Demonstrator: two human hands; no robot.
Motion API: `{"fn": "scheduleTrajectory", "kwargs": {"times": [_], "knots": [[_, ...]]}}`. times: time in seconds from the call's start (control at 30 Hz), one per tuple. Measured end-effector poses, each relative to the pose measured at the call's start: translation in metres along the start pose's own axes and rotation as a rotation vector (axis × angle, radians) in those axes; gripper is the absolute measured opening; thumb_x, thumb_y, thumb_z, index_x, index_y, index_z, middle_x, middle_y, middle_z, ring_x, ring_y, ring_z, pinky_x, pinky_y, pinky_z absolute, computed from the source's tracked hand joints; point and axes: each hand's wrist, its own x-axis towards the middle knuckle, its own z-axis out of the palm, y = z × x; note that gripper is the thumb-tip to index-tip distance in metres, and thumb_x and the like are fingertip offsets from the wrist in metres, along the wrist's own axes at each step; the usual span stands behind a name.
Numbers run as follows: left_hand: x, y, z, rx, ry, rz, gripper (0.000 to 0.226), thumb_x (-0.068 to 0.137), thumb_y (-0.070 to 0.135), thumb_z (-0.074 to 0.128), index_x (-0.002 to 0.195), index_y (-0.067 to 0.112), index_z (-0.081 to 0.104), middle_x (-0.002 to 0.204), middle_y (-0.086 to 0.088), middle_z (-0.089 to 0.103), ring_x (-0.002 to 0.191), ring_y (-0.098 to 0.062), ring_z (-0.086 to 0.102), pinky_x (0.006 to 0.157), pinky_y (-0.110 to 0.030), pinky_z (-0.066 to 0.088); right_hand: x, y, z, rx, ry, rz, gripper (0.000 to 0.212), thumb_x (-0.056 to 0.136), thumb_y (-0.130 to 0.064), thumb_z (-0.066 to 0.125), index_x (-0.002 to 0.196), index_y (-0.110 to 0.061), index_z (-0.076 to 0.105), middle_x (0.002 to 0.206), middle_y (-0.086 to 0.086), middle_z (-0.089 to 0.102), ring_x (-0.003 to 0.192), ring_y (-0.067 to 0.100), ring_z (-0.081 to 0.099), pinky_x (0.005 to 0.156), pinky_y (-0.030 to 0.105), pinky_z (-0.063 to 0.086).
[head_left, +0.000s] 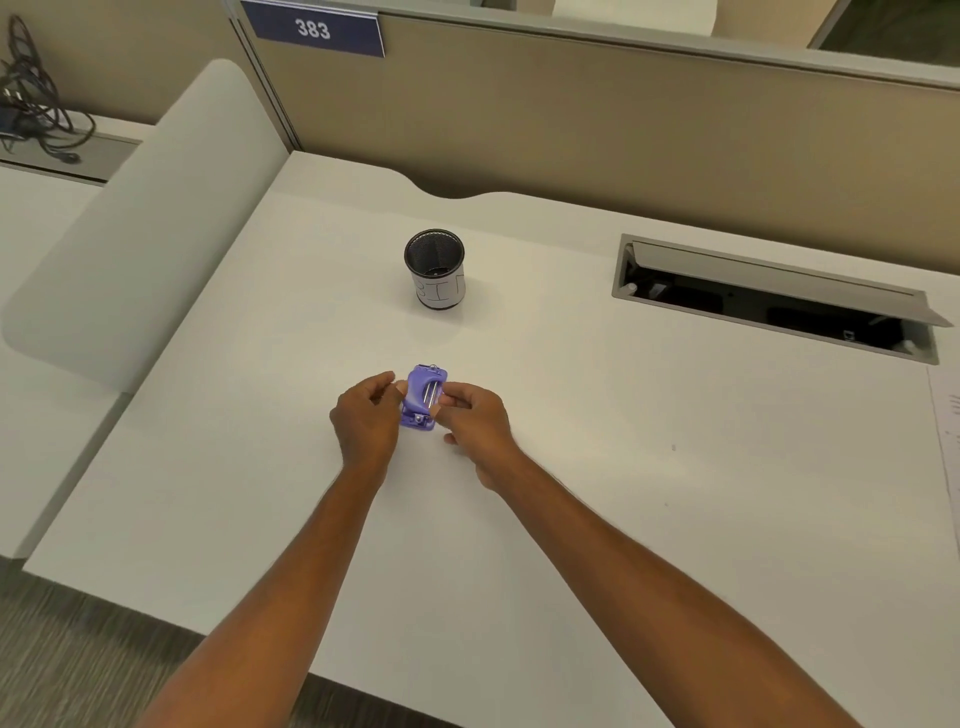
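A small purple stapler (423, 396) with metal parts showing lies on the white desk (571, 467), held between both hands. My left hand (366, 421) pinches its left side with curled fingers. My right hand (475, 418) pinches its right side with thumb and fingertips. Behind them stands a black mesh pen cup (434, 268) with a white label, upright and apart from the hands.
An open cable hatch (774, 296) is sunk into the desk at the right back. A beige partition (571, 114) with a "383" sign closes the back. A grey divider (145, 218) stands at the left. Papers (948, 415) lie at the right edge.
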Motion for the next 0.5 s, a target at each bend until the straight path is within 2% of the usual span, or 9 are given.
{"fn": "scheduleTrajectory", "kwargs": {"times": [0.1, 0.2, 0.3, 0.4, 0.5], "knots": [[-0.013, 0.004, 0.002, 0.028, 0.107, 0.06, 0.032, 0.104, 0.022, 0.071, 0.132, 0.008, 0.078, 0.128, -0.006, 0.079, 0.114, -0.021, 0.073, 0.098, -0.025, 0.048, -0.006, 0.001, -0.019, 0.025, 0.036, 0.001, 0.038, 0.096, -0.013, 0.076, 0.134, -0.014, 0.071, 0.122, 0.005, 0.076, 0.098, 0.016, 0.07, 0.08, 0.032, 0.059], [-0.035, 0.011, 0.009, -0.009, 0.12, 0.14, 0.025, 0.105, 0.022, 0.07, 0.124, 0.011, 0.081, 0.114, 0.002, 0.078, 0.102, -0.015, 0.07, 0.09, -0.021, 0.051, -0.013, 0.006, -0.047, 0.049, 0.064, -0.014, 0.036, 0.096, -0.015, 0.077, 0.132, -0.014, 0.074, 0.119, 0.003, 0.078, 0.1, 0.015, 0.072, 0.082, 0.033, 0.061], [-0.063, 0.018, 0.029, -0.019, 0.06, 0.199, 0.017, 0.104, 0.023, 0.072, 0.111, 0.014, 0.084, 0.095, 0.003, 0.077, 0.088, -0.015, 0.07, 0.086, -0.027, 0.057, -0.023, 0.007, -0.081, 0.068, 0.089, -0.035, 0.03, 0.097, -0.016, 0.077, 0.127, -0.016, 0.076, 0.11, -0.002, 0.079, 0.102, 0.016, 0.075, 0.085, 0.035, 0.062], [-0.092, 0.023, 0.052, -0.078, -0.046, 0.173, 0.017, 0.101, 0.023, 0.077, 0.115, 0.016, 0.085, 0.1, 0.008, 0.081, 0.088, 0.001, 0.073, 0.083, -0.005, 0.051, -0.035, 0.007, -0.121, 0.063, 0.116, -0.064, 0.024, 0.098, -0.016, 0.077, 0.122, -0.018, 0.078, 0.104, -0.002, 0.081, 0.094, 0.012, 0.076, 0.086, 0.036, 0.063], [-0.12, 0.023, 0.077, -0.083, -0.15, 0.195, 0.017, 0.1, 0.023, 0.079, 0.115, 0.018, 0.085, 0.105, 0.011, 0.081, 0.091, 0.017, 0.07, 0.083, -0.001, 0.048, -0.048, 0.012, -0.163, 0.033, 0.173, -0.082, 0.018, 0.098, -0.015, 0.077, 0.115, -0.02, 0.08, 0.1, -0.002, 0.082, 0.089, 0.013, 0.076, 0.083, 0.035, 0.063]]}}
